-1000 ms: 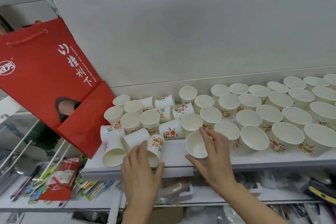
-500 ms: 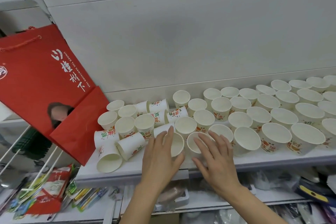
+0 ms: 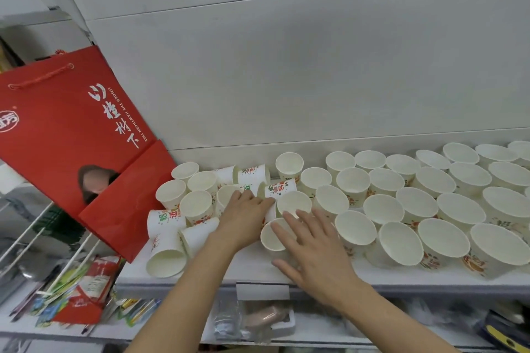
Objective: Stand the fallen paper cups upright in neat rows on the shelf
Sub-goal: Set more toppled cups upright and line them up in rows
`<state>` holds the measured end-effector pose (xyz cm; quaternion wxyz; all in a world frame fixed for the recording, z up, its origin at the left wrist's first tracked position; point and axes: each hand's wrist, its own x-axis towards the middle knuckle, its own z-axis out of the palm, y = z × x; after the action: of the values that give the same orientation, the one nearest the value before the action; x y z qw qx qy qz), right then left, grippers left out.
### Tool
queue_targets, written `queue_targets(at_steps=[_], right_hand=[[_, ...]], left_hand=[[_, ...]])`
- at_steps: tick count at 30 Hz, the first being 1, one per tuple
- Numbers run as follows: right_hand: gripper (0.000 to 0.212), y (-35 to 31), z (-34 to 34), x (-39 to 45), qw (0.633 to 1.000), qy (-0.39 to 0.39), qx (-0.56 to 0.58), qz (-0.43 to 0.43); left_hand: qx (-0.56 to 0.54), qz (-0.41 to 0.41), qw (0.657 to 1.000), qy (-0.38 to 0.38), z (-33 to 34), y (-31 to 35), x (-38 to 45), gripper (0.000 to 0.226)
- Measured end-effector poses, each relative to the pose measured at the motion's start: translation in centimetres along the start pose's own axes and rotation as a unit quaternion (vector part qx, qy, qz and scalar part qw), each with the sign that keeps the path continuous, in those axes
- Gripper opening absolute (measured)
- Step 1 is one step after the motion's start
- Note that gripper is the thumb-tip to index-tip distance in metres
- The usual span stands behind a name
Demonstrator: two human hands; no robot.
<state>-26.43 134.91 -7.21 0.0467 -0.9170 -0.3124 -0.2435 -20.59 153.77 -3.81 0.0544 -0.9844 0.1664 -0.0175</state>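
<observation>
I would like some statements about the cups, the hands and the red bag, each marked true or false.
1. The red gift bag leans at the shelf's left end. True.
2. All cups at the left end stand upright. False: several lie on their sides, such as the fallen cup at the front.
3. The right hand rests on an upright cup. True.
4. The left hand hangs below the shelf. False: it reaches among the cups.
</observation>
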Motion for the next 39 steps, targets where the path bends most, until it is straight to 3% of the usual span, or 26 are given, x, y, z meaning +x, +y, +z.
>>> queue_targets(at_steps=[2, 5, 9, 13, 16, 19, 21, 23, 26, 32, 37, 39], right_hand=[[0.052, 0.3, 0.2, -0.1, 1.0, 0.005, 0.004, -0.001], [0.046, 0.9, 0.3, -0.2, 1.0, 0.011, 0.019, -0.004], [0.044, 1.5, 0.1, -0.3, 1.0, 0.005, 0.026, -0.004], [0.049, 1.8, -0.3, -0.5, 0.998, 0.025, 0.061, 0.003], [0.047, 2.1, -1.0, 0.7, 0.992, 0.089, 0.082, 0.014], [0.037, 3.7, -1.4, 4.0, 0.987, 0.108, 0.072, 0.099], [0.037, 5.2, -1.3, 6.7, 0.982, 0.046, 0.032, 0.18], [0.04, 6.0, -1.0, 9.1, 0.969, -0.065, 0.002, 0.236], [0.042, 5.9, -0.2, 11.9, 0.955, -0.142, 0.0, 0.261], [0.04, 4.3, 1.2, 14.0, 0.927, -0.173, -0.053, 0.327], [0.046, 3.7, 1.4, 14.1, 0.898, -0.178, -0.005, 0.402], [0.039, 3.5, 1.0, 14.1, 0.889, -0.16, 0.024, 0.428]], left_hand=[[-0.012, -0.014, 1.0, 0.007, 0.4, -0.2, 0.1, 0.056], [-0.071, -0.075, 0.992, 0.078, 0.5, -0.4, -1.0, 0.065], [-0.207, -0.151, 0.954, 0.157, 0.2, 0.2, -3.6, 0.075], [-0.213, -0.15, 0.953, 0.154, 1.1, 0.6, -5.8, 0.074], [-0.191, -0.148, 0.96, 0.141, 2.0, 0.8, -6.2, 0.069], [-0.168, -0.111, 0.971, 0.126, 2.3, 0.1, -6.3, 0.09], [-0.238, -0.088, 0.961, 0.106, 1.6, -1.5, -6.4, 0.099], [-0.316, -0.088, 0.937, 0.121, 0.5, -3.8, -6.1, 0.086], [-0.253, -0.08, 0.952, 0.153, -0.5, -6.1, -4.8, 0.066], [-0.149, -0.049, 0.978, 0.139, 0.8, -6.2, -3.5, 0.054], [-0.16, -0.056, 0.97, 0.177, 1.5, -6.5, -3.8, 0.04], [-0.172, -0.059, 0.966, 0.183, 1.5, -6.6, -3.8, 0.034]])
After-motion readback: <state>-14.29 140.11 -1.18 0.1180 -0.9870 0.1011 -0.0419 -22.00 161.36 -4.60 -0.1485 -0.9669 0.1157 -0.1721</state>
